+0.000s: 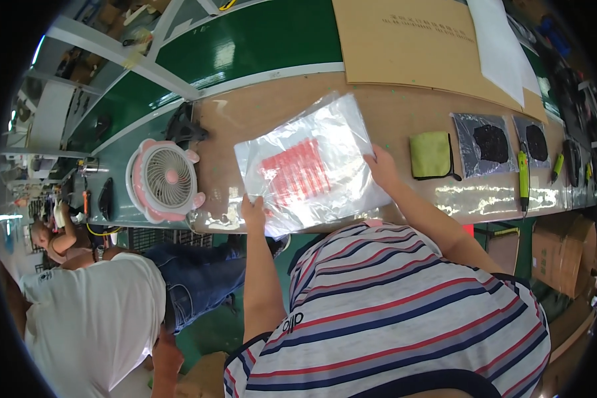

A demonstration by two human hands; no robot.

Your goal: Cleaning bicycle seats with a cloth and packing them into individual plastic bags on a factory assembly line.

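A stack of clear plastic bags (pixel 351 132) with a block of red print spreads between my hands, over the brown table. My left hand (pixel 252 211) pinches its near left edge, with the thumb on top. On the opposite side, my right hand (pixel 381 169) grips the right edge, and its fingers are partly hidden beneath the plastic. The bags look shiny, and their far edges are uneven.
A pink and white fan (pixel 166 180) stands at the left. To the right lie a green pouch (pixel 431 156), bags with black contents (pixel 491 142) and a yellow-green tool (pixel 524 179). Cardboard (pixel 411 46) covers the far side. A person in white (pixel 99 318) is close at left.
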